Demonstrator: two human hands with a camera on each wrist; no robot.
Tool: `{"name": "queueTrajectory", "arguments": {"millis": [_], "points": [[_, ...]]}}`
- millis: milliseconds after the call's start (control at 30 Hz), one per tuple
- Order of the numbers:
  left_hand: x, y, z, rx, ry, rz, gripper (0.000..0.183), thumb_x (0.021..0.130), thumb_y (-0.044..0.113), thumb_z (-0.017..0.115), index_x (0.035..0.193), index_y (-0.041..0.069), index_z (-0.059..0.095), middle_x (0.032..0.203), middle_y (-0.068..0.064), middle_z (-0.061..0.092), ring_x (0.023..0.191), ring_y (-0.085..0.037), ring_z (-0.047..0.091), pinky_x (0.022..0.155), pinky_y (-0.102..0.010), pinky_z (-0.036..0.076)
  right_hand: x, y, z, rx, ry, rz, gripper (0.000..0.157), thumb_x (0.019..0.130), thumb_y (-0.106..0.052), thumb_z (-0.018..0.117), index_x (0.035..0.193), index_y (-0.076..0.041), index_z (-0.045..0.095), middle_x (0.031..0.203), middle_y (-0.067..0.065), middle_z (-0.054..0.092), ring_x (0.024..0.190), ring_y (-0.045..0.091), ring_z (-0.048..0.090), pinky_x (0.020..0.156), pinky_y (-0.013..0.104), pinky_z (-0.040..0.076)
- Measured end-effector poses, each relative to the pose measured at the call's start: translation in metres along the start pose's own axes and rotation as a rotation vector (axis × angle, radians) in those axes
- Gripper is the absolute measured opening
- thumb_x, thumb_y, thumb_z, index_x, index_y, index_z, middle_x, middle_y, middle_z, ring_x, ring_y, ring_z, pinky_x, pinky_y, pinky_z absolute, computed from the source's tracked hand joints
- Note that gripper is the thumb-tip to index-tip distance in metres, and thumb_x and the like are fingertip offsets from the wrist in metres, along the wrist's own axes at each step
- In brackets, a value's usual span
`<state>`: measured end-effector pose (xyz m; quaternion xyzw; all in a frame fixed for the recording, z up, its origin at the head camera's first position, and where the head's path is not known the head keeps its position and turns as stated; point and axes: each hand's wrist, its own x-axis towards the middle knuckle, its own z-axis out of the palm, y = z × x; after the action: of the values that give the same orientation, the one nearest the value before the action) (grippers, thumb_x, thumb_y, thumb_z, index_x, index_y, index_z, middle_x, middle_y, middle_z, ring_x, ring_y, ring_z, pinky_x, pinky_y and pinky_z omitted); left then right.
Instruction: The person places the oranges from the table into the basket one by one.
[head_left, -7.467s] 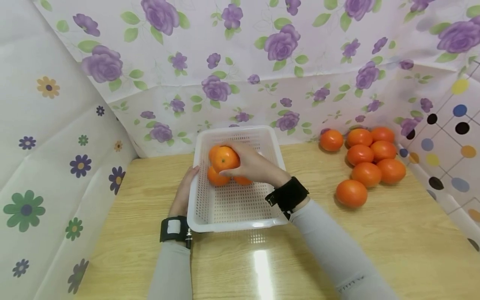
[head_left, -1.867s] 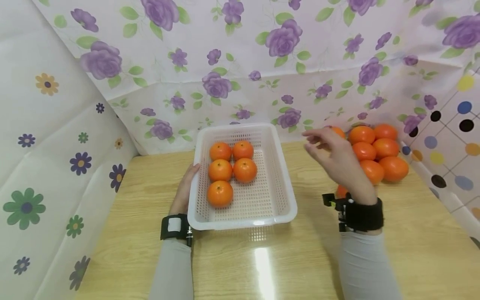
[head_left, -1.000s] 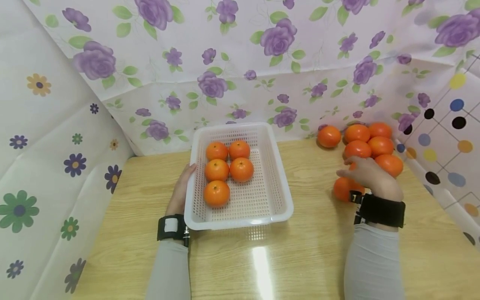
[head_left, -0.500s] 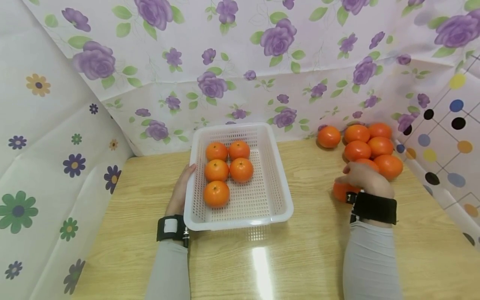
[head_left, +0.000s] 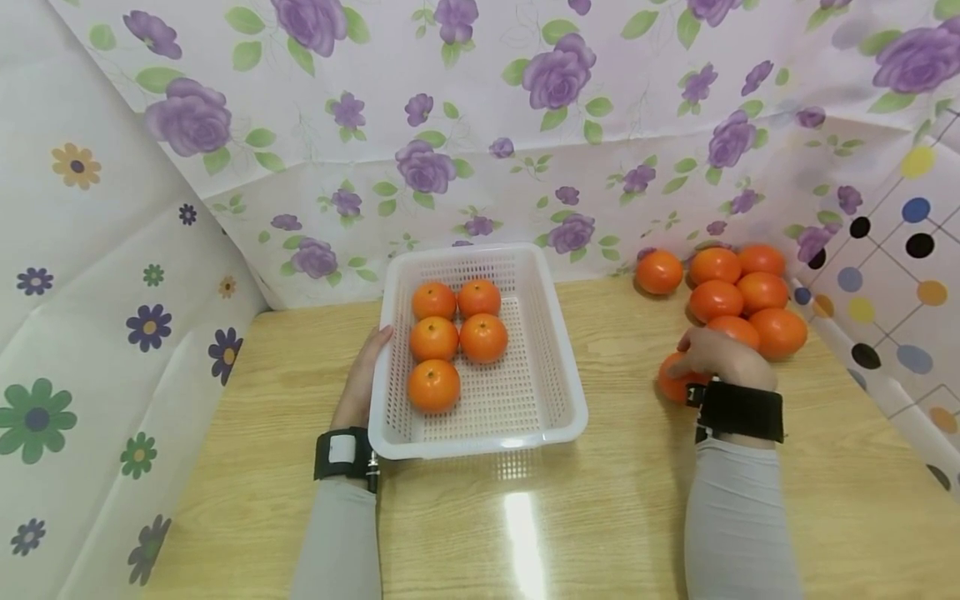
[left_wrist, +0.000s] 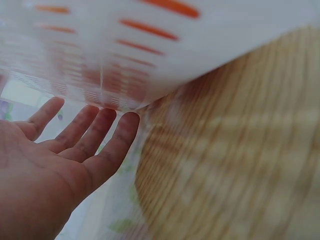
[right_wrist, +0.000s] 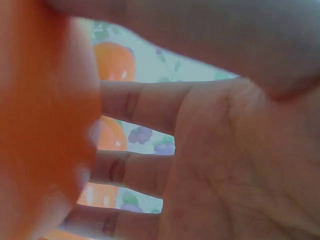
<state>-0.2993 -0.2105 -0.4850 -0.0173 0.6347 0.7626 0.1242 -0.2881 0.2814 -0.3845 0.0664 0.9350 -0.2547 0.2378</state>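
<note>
A white perforated plastic basket (head_left: 480, 448) stands mid-table in the head view. Several oranges (head_left: 434, 387) lie in its left and middle parts. My left hand (head_left: 363, 377) is at the basket's left side; in the left wrist view its fingers (left_wrist: 82, 127) reach out nearly straight, tips against the wall. To the right, my right hand (head_left: 727, 358) grips the front orange (head_left: 672, 386) of a loose group on the table. Thumb and spread fingers bend around that orange (right_wrist: 45, 130) in the right wrist view; its far side is hidden there.
More oranges (head_left: 716, 301) sit close together at the back right, behind the right hand. A single orange (head_left: 658, 272) lies slightly apart by the back cloth (head_left: 480, 192). Bare wood tabletop (head_left: 615, 375) separates basket and group. Patterned sheets enclose the table's sides.
The right hand has gone from inside the basket to the right-hand group and taken hold of the front orange, which has shifted slightly left. The left hand stays at the basket.
</note>
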Motion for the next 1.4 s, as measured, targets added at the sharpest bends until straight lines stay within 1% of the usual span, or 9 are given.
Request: {"name": "queueTrajectory", "arguments": {"millis": [67,200,500,833,1000,1067,1200,1300,1400], "points": [[0.0,0.0,0.0,-0.004,-0.002,0.002,0.064,0.108,0.061,0.037,0.165,0.042,0.017,0.166,-0.002,0.031,0.148,-0.027,0.036,0.121,-0.053,0.032,0.002,0.0,0.002,-0.051,-0.034,-0.015,0.056,0.088,-0.034,0.078,0.126,0.001,0.058,0.109,0.017,0.059,0.099,0.037,0.053,0.081,0.046,0.048],[0.001,-0.001,-0.001,-0.016,0.002,0.0,0.062,0.108,0.061,0.038,0.164,0.042,0.02,0.164,-0.002,0.034,0.146,-0.027,0.038,0.12,-0.052,0.034,0.008,-0.002,0.009,-0.057,-0.072,-0.023,0.061,0.087,-0.039,0.079,0.129,0.0,0.059,0.112,0.017,0.058,0.101,0.037,0.052,0.083,0.047,0.047],[0.0,0.0,0.0,-0.008,-0.004,0.0,0.064,0.107,0.062,0.038,0.164,0.041,0.018,0.164,-0.003,0.034,0.146,-0.028,0.038,0.12,-0.054,0.034,0.021,-0.004,0.02,-0.057,-0.126,-0.051,0.037,0.086,-0.037,0.076,0.107,-0.009,0.064,0.101,0.011,0.057,0.096,0.033,0.053,0.08,0.041,0.043],[0.0,0.002,0.0,0.009,0.006,0.003,0.065,0.108,0.061,0.037,0.165,0.038,0.016,0.164,-0.006,0.034,0.146,-0.03,0.038,0.119,-0.054,0.034,0.028,-0.003,0.016,-0.081,-0.143,-0.111,0.04,0.089,-0.035,0.074,0.113,-0.006,0.061,0.103,0.012,0.056,0.097,0.032,0.053,0.081,0.041,0.044],[0.0,0.002,0.001,0.018,-0.007,0.013,0.065,0.108,0.061,0.036,0.165,0.038,0.016,0.164,-0.006,0.033,0.147,-0.03,0.038,0.119,-0.055,0.034,0.023,-0.006,0.012,-0.071,-0.11,-0.172,0.046,0.092,-0.04,0.072,0.123,-0.009,0.059,0.109,0.012,0.06,0.098,0.031,0.054,0.08,0.041,0.045],[0.0,0.001,0.001,0.011,-0.006,0.017,0.065,0.108,0.06,0.036,0.165,0.037,0.017,0.163,-0.006,0.034,0.146,-0.03,0.038,0.119,-0.055,0.034,0.022,-0.008,0.011,-0.075,-0.081,-0.225,0.051,0.093,-0.041,0.07,0.13,-0.009,0.057,0.111,0.012,0.062,0.097,0.031,0.056,0.08,0.042,0.048],[0.001,0.0,0.0,0.024,-0.01,0.02,0.064,0.108,0.061,0.035,0.165,0.039,0.016,0.164,-0.006,0.032,0.147,-0.03,0.037,0.119,-0.056,0.033,0.019,-0.018,0.011,-0.073,0.024,-0.358,0.057,0.096,-0.039,0.07,0.141,-0.007,0.054,0.125,0.016,0.065,0.108,0.033,0.058,0.092,0.054,0.051],[0.001,0.0,0.0,0.023,-0.012,0.013,0.065,0.107,0.062,0.035,0.165,0.04,0.016,0.165,-0.005,0.032,0.148,-0.03,0.036,0.12,-0.056,0.033,0.017,-0.028,0.012,-0.065,0.102,-0.431,0.06,0.097,-0.037,0.071,0.145,-0.007,0.052,0.141,0.019,0.057,0.122,0.036,0.053,0.106,0.063,0.043],[0.0,0.001,0.0,0.016,-0.005,0.003,0.065,0.107,0.063,0.037,0.165,0.04,0.017,0.164,-0.005,0.033,0.147,-0.03,0.038,0.119,-0.056,0.034,0.015,-0.037,0.013,-0.041,0.146,-0.465,0.062,0.098,-0.04,0.07,0.148,-0.01,0.049,0.148,0.02,0.047,0.126,0.038,0.049,0.108,0.066,0.041]]}}
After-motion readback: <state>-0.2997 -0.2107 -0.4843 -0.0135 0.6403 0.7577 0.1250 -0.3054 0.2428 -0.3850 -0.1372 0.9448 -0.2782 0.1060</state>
